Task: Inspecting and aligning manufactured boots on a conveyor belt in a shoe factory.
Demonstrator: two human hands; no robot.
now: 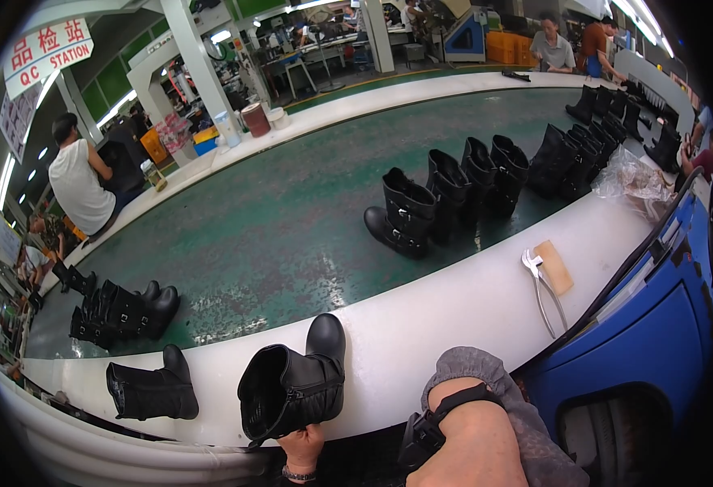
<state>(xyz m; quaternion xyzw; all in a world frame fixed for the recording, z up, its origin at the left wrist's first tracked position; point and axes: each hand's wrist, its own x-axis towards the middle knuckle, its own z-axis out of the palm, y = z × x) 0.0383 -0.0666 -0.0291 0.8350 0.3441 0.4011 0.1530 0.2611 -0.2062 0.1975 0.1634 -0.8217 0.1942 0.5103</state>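
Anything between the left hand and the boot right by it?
Nothing visible: the left hand meets the near side of the boot directly, though its fingertips are hidden. The other boot on the white ledge sits apart to the left, not between them.

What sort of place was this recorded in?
Most likely a footwear factory floor: black boots stand grouped on a long green work surface, and metal pliers lie on the white ledge beside it.
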